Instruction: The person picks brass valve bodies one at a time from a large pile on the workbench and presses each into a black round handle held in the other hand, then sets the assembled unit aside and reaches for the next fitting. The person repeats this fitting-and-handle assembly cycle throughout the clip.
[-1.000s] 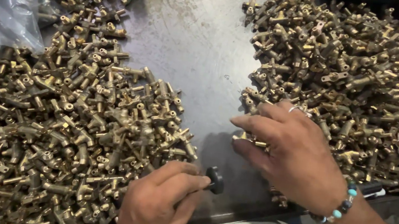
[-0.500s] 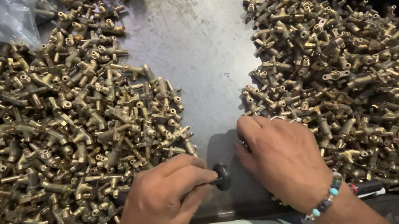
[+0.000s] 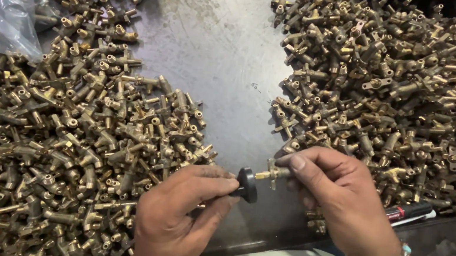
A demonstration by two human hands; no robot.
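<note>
Left hand (image 3: pixel 176 222) pinched a black knob (image 3: pixel 247 184); right hand (image 3: pixel 342 200) gripped a brass valve fitting (image 3: pixel 274 173), stem touching the knob.

Even, soft overhead light — sharp focus, faint glare on the metal table (image 3: pixel 216 43).

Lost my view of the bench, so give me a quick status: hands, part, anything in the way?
Left hand grips black knob. Right hand pinches brass valve, stem pointed at knob. Brass piles both sides, bare table between.
</note>
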